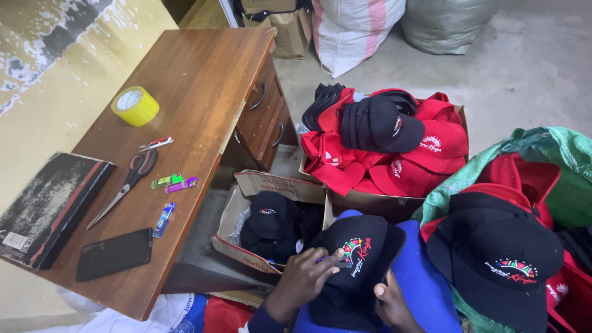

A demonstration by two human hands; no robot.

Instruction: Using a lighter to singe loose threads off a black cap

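Note:
A black cap (364, 243) with an embroidered front lies on my lap, over blue cloth (419, 271). My left hand (302, 280) rests on its left side, fingers spread across the crown. My right hand (391, 305) grips the cap's lower edge, thumb on top. To the right, another black cap (499, 259) sits on a stack in a green sack (549, 154). Just ahead of my left hand, an open cardboard box (246, 197) holds more black caps (271, 222).
A larger box of red and black caps (394, 148) stands farther back. The wooden desk (197, 80) at left carries yellow tape (135, 105), scissors (126, 182), lighters (172, 182), a phone (114, 253) and a dark book (49, 206). Sacks (351, 31) lean against the far wall.

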